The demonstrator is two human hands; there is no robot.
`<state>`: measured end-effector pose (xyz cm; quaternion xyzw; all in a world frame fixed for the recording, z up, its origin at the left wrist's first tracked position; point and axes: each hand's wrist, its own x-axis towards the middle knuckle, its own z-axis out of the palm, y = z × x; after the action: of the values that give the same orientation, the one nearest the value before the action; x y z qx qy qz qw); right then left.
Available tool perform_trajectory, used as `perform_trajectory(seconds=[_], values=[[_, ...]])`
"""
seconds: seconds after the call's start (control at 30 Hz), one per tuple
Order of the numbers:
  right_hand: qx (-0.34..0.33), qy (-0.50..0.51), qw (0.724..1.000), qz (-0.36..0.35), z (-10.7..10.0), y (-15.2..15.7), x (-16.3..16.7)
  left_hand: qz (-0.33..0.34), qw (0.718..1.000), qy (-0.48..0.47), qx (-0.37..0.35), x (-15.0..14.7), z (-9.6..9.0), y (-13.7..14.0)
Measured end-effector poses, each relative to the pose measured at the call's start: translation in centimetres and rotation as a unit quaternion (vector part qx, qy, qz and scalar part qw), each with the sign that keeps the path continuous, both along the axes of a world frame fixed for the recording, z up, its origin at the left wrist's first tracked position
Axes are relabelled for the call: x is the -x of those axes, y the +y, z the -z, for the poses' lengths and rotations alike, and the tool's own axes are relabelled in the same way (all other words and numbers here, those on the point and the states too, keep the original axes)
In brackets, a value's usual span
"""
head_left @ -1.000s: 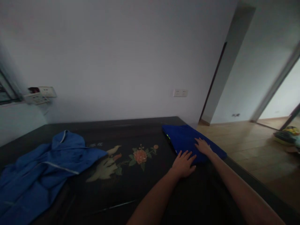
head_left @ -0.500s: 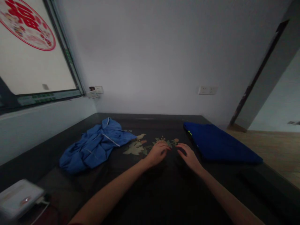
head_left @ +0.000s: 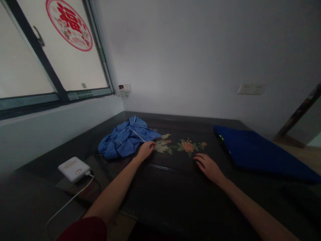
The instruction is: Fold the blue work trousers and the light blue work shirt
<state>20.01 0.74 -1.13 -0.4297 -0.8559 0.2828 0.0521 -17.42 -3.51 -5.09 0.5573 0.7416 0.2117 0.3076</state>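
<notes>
One blue garment [head_left: 122,140], beside left hand [head_left: 145,150]

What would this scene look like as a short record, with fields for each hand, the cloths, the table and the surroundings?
Left hand: by the near edge of the crumpled blue cloth; grip unclear
Right hand: open, holding nothing, near the flower design
Crumpled blue cloth: bunched up, white trim
Dark blue cloth: lying flat, to the right of the right hand
Table: dark, decorated top
White device: left side, white cable attached
Window: at left, round red-and-white sticker
Wall: pale, with sockets
</notes>
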Motion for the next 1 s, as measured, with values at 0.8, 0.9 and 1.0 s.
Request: perform_trajectory(seconds=[0.8, 0.9, 1.0], values=[[0.146, -0.106, 0.984, 0.002, 6.2, 1.7, 33.1, -0.225, 0.910, 0.254, 0.239, 15.3, -0.2, -3.6], [0.118, -0.105, 0.987, -0.009, 6.1, 2.0, 33.4, -0.208, 0.914, 0.270, 0.220, 14.6, -0.3, -3.5], [0.107, -0.082, 0.991, -0.015, 5.7, 2.8, 32.5, -0.203, 0.920, 0.287, 0.172, 13.5, -0.6, -3.4]])
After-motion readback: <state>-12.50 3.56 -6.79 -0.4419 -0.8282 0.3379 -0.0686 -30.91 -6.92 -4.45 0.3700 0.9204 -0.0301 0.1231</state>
